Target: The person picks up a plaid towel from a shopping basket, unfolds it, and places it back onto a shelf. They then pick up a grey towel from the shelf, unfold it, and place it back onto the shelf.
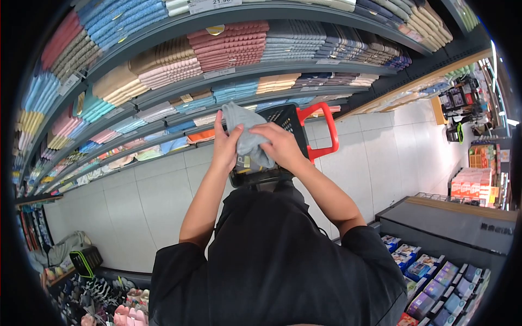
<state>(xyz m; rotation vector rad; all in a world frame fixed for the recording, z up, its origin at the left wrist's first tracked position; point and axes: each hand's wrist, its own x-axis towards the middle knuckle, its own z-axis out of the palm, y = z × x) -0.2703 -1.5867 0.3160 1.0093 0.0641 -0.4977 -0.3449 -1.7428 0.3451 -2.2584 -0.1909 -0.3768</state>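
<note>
Grey-blue cloth (250, 142) held in both hands above a black shopping basket (284, 117).
Head view: the left hand (224, 142) pinches its left side, thumb in front; the right hand (284, 145) has its fingers partly curled over the right side. The basket's red handle (333, 132) points right; folded textiles (228, 48) line the far shelves (246, 71).

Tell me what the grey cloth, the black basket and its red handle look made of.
Grey cloth: soft, matte textile, judging by its drooping creases; fibre unclear.
Black basket: probably dull plastic, given the regular holes in its wall.
Red handle: likely smooth plastic, judging by its even, bright colour and rounded corners.
</note>
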